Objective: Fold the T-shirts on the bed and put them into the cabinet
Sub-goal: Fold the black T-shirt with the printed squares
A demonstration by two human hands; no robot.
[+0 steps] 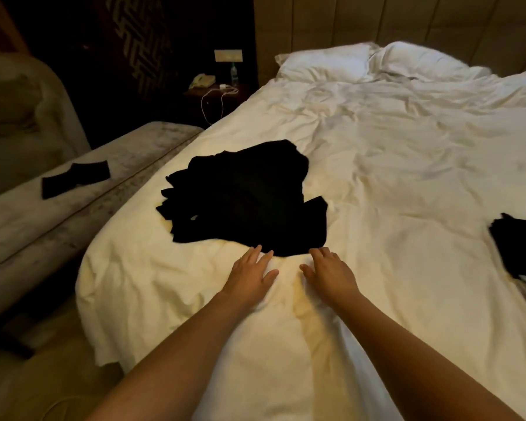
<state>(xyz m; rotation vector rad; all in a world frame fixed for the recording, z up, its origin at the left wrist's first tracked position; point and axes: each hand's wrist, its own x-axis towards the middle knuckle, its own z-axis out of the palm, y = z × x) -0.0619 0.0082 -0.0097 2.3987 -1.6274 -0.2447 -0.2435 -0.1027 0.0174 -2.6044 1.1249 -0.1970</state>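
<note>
**Inspector A:** Nearest item first. Left hand (251, 270) and right hand (328, 273) lie flat on the bed (407, 177), fingers straight and loosely spread, gripping nothing. Fingertips sit at the near hem of the black T-shirt pile (246, 199).

**Inspector B:** Condition of the pile?

**Inspector A:** Crumpled, several dark layers overlapping, edges indistinct in this light. My judgement: risk one, the hands catch two garments at once, because black on black hides the seams. Risk two, they drag the white sheet up with the hem, since the fingers rest on both.

**Inspector B:** Further out?

**Inspector A:** A second dark garment (516, 247) lies at the right edge, partly out of view and easily overlooked. A folded dark piece (75, 179) rests on the bench (28, 226) at the left. No cabinet visible, so the carrying route cannot be assessed.
</note>
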